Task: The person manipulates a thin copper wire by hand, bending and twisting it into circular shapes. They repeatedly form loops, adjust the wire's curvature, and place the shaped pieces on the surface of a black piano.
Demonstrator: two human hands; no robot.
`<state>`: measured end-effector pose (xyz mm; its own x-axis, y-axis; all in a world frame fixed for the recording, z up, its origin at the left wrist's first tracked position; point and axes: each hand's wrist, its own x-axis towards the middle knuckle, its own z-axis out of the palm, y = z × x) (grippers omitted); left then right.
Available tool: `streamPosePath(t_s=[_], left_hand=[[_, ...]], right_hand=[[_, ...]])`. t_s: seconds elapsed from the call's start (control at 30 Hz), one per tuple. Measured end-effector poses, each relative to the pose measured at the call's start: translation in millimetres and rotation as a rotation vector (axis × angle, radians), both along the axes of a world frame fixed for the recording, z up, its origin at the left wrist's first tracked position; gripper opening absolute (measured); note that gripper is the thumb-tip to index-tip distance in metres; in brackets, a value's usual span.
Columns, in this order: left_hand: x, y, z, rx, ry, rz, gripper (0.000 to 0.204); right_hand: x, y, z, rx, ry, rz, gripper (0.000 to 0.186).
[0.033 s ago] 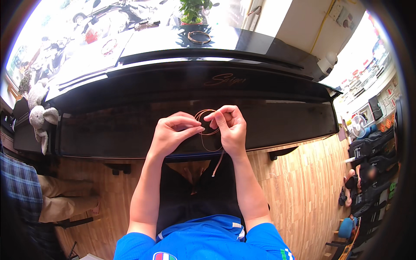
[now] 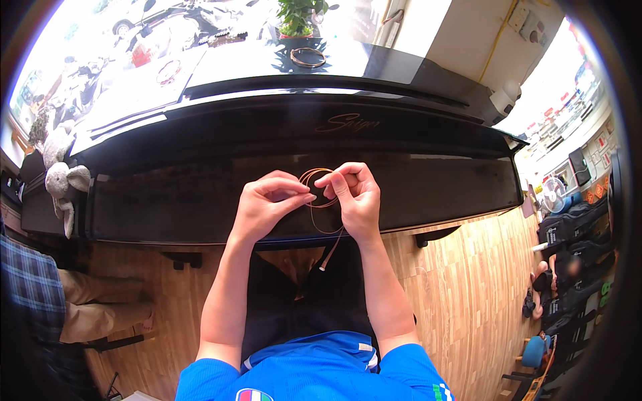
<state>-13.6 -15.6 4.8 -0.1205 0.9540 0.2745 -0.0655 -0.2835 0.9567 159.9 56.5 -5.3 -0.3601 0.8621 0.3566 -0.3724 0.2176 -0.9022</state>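
Observation:
Thin copper-coloured string in a loose coil (image 2: pixel 318 206) is held between my hands over the black piano (image 2: pixel 167 194). My left hand (image 2: pixel 267 207) pinches the coil's left side with thumb and fingers. My right hand (image 2: pixel 354 200) grips its upper right with bent fingers. A loose tail hangs below the coil toward my lap, with a small pale tip (image 2: pixel 324 266) on its end. Another dark coil (image 2: pixel 307 64) lies on the piano's top.
A plant (image 2: pixel 294 19) stands behind the piano, grey plush toys (image 2: pixel 63 180) at its left end. A person in plaid (image 2: pixel 32 271) is at lower left. Another person (image 2: pixel 538 287) is at right among black bags (image 2: pixel 562 227) and a fan (image 2: pixel 554 190). A camera-like white device (image 2: pixel 505 97) is at upper right.
The dangling end of the string has swung slightly to the left and up. My hands are in nearly the same position.

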Motion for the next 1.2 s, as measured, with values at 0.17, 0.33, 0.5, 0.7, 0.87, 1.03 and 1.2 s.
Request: streamPosePath(t_s=[0.17,0.33,0.5,0.7,0.87,1.03,1.2], left_hand=[[3,4,-8,0.035,-0.071,0.174,0.02],[7,1,-1,-0.067,-0.079,0.235,0.016],[2,-2,2,-0.077,-0.152,0.186,0.023],[-3,0,-8,-0.021,-0.125,0.192,0.021],[-8,-5,-5,-0.06,-0.176,0.151,0.019],[-6,-4,-2,-0.047,-0.221,0.142,0.019],[-6,-10,7,-0.075,-0.211,0.06,0.02]], right_hand=[[1,-3,4,0.009,-0.049,0.05,0.015],[1,-5,8,0.011,-0.117,0.07,0.025],[2,0,6,-0.075,-0.045,-0.008,0.03],[3,6,0,-0.142,0.199,-0.057,0.035],[5,4,3,-0.151,0.331,-0.005,0.041],[12,9,2,-0.204,0.29,0.104,0.037],[18,2,20,-0.191,-0.022,0.162,0.03]])
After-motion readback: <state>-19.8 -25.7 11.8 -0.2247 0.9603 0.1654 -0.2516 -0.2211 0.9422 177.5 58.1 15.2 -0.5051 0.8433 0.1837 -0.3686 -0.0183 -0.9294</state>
